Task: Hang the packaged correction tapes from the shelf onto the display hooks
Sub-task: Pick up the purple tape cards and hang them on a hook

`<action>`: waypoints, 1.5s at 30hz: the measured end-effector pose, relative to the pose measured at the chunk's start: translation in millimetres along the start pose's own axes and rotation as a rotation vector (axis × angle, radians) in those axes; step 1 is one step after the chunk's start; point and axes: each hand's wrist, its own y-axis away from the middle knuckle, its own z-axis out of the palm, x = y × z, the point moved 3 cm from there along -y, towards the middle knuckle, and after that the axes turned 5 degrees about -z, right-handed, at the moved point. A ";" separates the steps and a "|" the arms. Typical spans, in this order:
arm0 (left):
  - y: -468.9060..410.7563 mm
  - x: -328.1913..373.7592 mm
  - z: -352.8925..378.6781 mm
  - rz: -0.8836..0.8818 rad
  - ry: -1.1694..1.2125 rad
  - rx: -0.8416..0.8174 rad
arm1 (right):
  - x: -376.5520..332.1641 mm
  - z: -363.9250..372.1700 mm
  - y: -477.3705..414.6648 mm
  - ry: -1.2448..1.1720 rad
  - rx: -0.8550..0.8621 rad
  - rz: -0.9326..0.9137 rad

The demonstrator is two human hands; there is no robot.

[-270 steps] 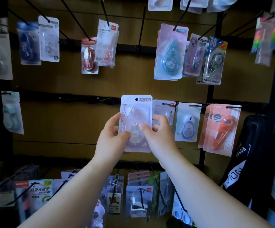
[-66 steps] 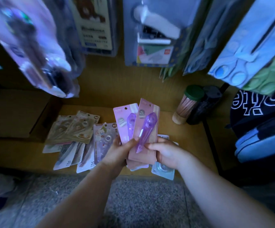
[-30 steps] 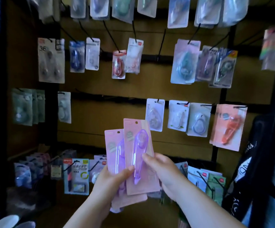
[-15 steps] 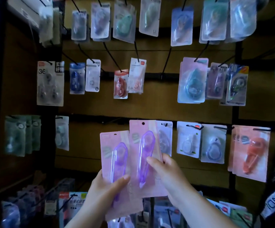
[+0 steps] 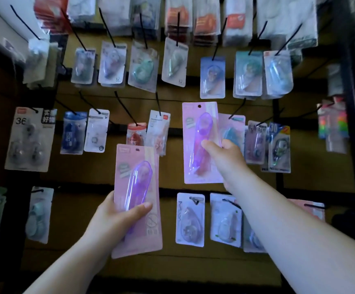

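Observation:
My left hand [image 5: 117, 217] grips a pink card pack with a purple correction tape [image 5: 137, 194] low in the middle, thumb across its front. My right hand [image 5: 225, 160] holds a second, matching pink pack [image 5: 199, 141] higher and to the right, raised in front of the display wall. Its hang hole sits near the top edge, just left of a black hook [image 5: 237, 110] that carries a pink pack with a teal tape [image 5: 232, 128]. Both packs stay upright, apart from each other.
Rows of black hooks on a wooden panel carry several packaged correction tapes, such as a "36" pack [image 5: 29, 139] at left and a white pack [image 5: 190, 219] below my right arm. A black upright post [image 5: 352, 102] stands at the right.
The two pink packs, held together half a second ago, are now split: my right hand lifted one up and right toward a hook, my left keeps the other lower. The view tilted upward.

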 end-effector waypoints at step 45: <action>-51.2 -7.3 8.9 0.107 0.029 -0.147 | 72.1 26.9 -88.1 0.388 -0.047 0.214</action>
